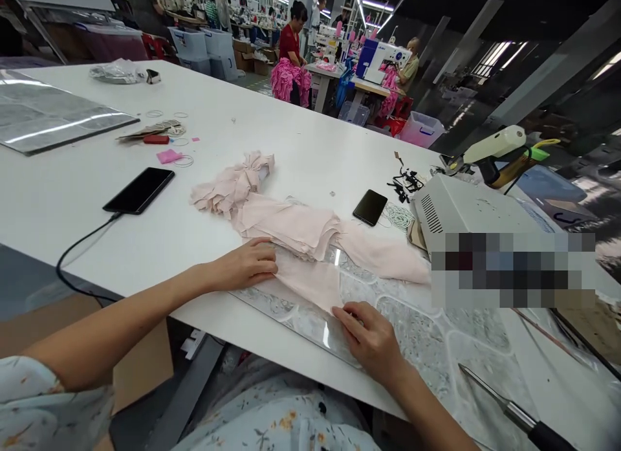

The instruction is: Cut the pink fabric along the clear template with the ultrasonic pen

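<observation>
A pale pink fabric piece lies on a clear, glossy mat at the table's front edge. My left hand rests on its left end with the fingers lying over the cloth. At the right corner, my right hand pinches the fabric edge between thumb and fingertips. Just beyond is a stack of pale pink fabric pieces, with a bunched pink bundle at its far left. Another pink piece stretches right, toward a machine box. A black-handled, pointed metal tool lies right of my right hand.
A charging phone lies left, a second phone beyond the fabric. The grey machine box stands right, with a cream-coloured hand tool on top. A red-handled item and a glossy sheet lie far left. People work at sewing machines behind.
</observation>
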Action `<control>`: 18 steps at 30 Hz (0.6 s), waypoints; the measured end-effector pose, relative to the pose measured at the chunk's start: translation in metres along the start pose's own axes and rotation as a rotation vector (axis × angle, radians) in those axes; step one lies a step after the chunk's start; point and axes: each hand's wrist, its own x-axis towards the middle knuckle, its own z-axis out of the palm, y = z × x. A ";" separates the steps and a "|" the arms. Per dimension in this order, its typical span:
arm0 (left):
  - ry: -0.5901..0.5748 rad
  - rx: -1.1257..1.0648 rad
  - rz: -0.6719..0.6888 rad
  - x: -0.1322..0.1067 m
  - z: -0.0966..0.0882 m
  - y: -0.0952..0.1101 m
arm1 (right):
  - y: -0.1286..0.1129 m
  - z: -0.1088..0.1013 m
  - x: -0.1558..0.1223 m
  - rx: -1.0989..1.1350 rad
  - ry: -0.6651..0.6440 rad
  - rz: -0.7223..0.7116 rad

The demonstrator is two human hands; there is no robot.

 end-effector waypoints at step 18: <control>0.057 -0.235 -0.192 -0.007 -0.005 0.019 | 0.009 -0.011 0.000 0.302 0.018 0.368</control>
